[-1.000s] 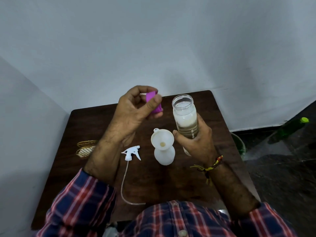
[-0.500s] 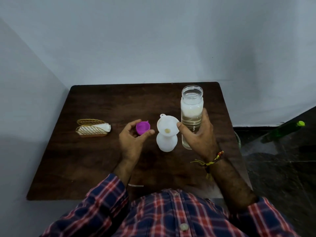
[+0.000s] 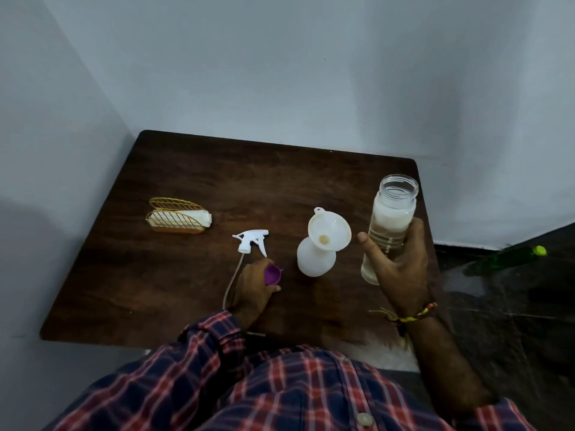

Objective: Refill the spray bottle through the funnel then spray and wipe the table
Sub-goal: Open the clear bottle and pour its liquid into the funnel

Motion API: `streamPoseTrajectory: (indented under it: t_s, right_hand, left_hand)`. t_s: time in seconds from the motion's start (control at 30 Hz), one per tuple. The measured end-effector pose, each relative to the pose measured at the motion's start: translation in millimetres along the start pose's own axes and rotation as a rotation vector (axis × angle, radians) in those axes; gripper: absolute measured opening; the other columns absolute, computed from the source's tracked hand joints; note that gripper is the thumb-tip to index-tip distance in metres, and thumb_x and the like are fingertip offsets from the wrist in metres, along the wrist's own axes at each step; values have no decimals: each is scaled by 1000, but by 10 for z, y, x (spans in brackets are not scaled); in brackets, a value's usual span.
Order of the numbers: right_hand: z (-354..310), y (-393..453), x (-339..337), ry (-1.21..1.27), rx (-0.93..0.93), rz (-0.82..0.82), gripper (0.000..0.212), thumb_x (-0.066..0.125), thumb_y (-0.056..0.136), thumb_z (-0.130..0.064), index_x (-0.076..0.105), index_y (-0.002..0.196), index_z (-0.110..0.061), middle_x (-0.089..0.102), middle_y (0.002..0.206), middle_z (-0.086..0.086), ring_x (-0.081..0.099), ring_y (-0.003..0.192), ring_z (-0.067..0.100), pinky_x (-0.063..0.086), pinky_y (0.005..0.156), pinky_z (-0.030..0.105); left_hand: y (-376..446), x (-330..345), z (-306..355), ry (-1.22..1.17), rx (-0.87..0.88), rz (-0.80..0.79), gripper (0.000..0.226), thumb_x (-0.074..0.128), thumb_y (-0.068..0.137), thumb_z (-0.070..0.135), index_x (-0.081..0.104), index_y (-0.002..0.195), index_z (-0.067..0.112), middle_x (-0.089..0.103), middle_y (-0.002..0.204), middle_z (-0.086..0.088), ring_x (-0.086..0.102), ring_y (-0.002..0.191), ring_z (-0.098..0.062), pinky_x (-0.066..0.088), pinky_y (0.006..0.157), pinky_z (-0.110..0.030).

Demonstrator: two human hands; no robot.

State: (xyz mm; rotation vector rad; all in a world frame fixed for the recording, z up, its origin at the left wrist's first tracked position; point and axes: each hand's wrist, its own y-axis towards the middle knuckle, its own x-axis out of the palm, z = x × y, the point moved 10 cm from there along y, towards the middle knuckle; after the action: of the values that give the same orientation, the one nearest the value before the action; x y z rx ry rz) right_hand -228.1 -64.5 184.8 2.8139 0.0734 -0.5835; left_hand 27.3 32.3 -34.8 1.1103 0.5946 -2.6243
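Note:
A white spray bottle [image 3: 315,259] stands on the dark wooden table [image 3: 186,275] with a white funnel [image 3: 330,233] seated in its neck. My right hand [image 3: 395,269] grips a clear uncapped bottle [image 3: 392,213], partly filled with liquid, upright just right of the funnel. My left hand [image 3: 253,287] rests low on the table holding the purple cap [image 3: 273,274]. The white trigger sprayer head [image 3: 250,246] with its thin tube lies flat just beyond my left hand.
A gold wire holder with a folded white cloth [image 3: 179,219] sits at the table's left. Walls close the back and left sides. A green bottle [image 3: 510,259] lies on the dark floor to the right.
My left hand came down from in front of me to the table with the purple cap. The clear bottle in my right hand has shifted right, away from the funnel.

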Motion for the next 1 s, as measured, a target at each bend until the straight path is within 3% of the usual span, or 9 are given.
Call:
streamPoseTrajectory:
  t_s: [0.13,0.27,0.43,0.53,0.7,0.83,1.0]
  right_hand:
    - [88,-35,-26,-13,17,14,53,82,75,-23,52,114,-4,64,103,-3,64,92,-2,53,77,14]
    - [193,-46,-42,-20,38,23,52,84,74,-19,53,114,-5,63,102,-17,64,91,-6,53,77,13]
    - [305,-18,-42,-19,37,2,52,86,71,-16,58,113,-6,66,100,-15,66,88,-4,53,76,13]
    - [353,-11,-34,-24,28,-22,54,87,70,-19,59,115,-8,68,103,-7,66,91,-2,54,77,14]
    - [441,-30,-54,-69,3,-62,55,88,70,-21,60,117,-12,68,107,-4,67,96,5,57,81,24]
    - [580,-60,-99,-123,3,-69,57,88,68,-22,61,118,-14,69,110,-3,67,97,11,58,84,33]
    - [753,-84,-54,-234,12,-122,60,86,68,-31,61,121,-18,68,114,-2,66,102,14,57,88,42]
  left_hand:
    - [-23,22,29,61,41,-27,77,86,70,32,50,137,20,54,136,-3,48,124,-20,40,104,-34]
    - [-93,-187,335,161,132,42,100,86,59,57,41,142,24,46,142,-1,44,129,-18,40,106,-36]
    - [-146,-500,956,-408,197,86,122,95,47,51,29,148,32,45,145,6,43,130,-4,39,104,-24]
    - [-93,-498,1310,-529,221,32,134,97,46,45,17,153,35,35,154,10,35,138,-2,34,111,-24]
    - [-29,-422,1546,-514,246,28,124,92,53,54,22,153,34,39,153,9,37,139,-6,36,115,-42]
    - [-20,-407,1585,-432,269,68,97,85,66,52,40,148,27,44,150,10,38,137,-5,38,114,-41]
    - [-33,-394,1560,-418,252,81,104,78,61,66,38,149,29,46,148,11,40,135,-4,40,111,-33]
